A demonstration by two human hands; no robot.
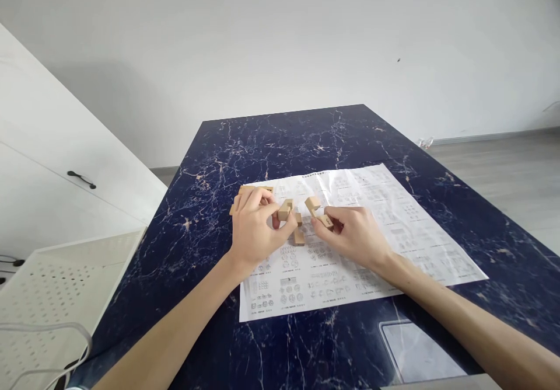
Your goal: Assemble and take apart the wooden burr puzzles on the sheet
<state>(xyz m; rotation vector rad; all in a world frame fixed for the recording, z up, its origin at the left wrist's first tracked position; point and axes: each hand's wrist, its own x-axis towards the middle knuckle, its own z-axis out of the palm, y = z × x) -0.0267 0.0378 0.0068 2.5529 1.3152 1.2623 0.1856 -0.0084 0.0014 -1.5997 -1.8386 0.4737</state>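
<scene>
Between the thumb and fingers of my left hand (257, 223) is a notched wooden puzzle piece (284, 210). My right hand (353, 232) pinches another notched wooden puzzle piece (324, 220), with a dark mark on its end and its far end tilted up to the left. A small gap separates the two pieces. Below them a further wooden piece (299, 237) lies on the printed instruction sheet (350, 295). More wooden pieces (247, 190) lie behind my left hand, which partly covers them.
The sheet rests on a dark blue marble-patterned table (271, 139). At the near right lies a pale rectangular item with a rounded corner (415, 349). A white cabinet (52, 139) and a perforated white surface with cables (65, 279) are on the left. Behind the table is a wall (280, 39).
</scene>
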